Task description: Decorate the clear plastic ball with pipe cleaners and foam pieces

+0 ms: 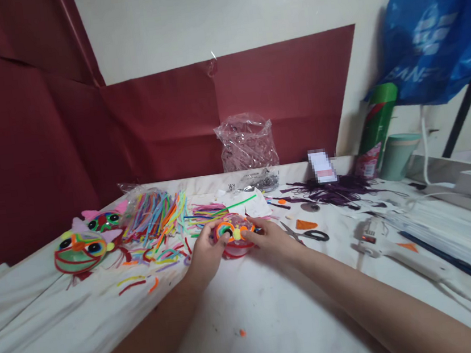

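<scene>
A small craft animal head (pixel 236 249) with orange-ringed eyes, a yellow pom-pom nose and a red-edged mouth is between my two hands, low over the table. My left hand (pixel 207 252) grips its left side, thumb by the eye. On the opposite side my right hand (pixel 269 239) is closed around the edge, thumb near the other eye. Just right of that hand lie black-handled scissors (pixel 315 235) and an orange felt piece (pixel 306 224). Left of my hands are scattered pipe-cleaner pieces (pixel 163 255).
Two similar animal heads, one green-faced (pixel 74 260) and one pink-eared (pixel 104 220), sit far left beside bundled pipe cleaners (pixel 152 215). Clear plastic bag (pixel 246 143) and purple strips (pixel 335 190) are at the back. A glue gun (pixel 408 255), dark pen (pixel 452 261) and cup (pixel 400 156) occupy the right.
</scene>
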Motion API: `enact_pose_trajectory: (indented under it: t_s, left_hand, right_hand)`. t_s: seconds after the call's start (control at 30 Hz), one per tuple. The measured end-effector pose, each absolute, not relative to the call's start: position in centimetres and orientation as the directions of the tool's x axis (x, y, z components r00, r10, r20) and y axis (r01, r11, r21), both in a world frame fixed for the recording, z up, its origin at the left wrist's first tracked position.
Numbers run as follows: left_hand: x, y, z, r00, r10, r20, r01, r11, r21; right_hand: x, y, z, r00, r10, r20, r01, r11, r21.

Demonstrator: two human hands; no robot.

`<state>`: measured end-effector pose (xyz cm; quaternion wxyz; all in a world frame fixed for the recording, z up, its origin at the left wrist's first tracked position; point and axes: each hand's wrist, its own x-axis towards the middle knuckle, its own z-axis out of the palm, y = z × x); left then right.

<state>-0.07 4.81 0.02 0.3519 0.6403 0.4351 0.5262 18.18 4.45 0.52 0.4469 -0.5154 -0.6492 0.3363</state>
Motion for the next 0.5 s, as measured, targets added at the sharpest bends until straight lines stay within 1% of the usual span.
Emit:
enact_pose_trajectory:
  t_s: [0.1, 0.17, 0.33, 0.5]
  left_hand:
    - [0.0, 4.7, 0.1, 0.044, 0.929, 0.368, 0.189, -0.369, 0.910]
    - [0.0, 4.7, 0.1, 0.032, 0.917, 0.397, 0.199, -0.395, 0.897]
    - [0.0, 4.4, 0.5, -0.017, 0.863, 0.504, 0.352, -0.467, 0.811]
    - [0.1, 3.9, 1.2, 0.007, 0.849, 0.528, 0.441, -0.476, 0.761]
  right_hand:
    - [17.9, 4.2, 0.7, -0.070, 0.974, 0.216, 0.433, 0.225, -0.873]
    - [17.6, 4.1, 0.7, -0.065, 0.971, 0.229, 0.451, 0.233, -0.862]
    - [16.9, 3.8, 0.7, -0.067, 0.963, 0.259, 0.483, 0.259, -0.837]
    - [16.5, 3.2, 1.1, -0.104, 0.935, 0.340, 0.474, 0.347, -0.809]
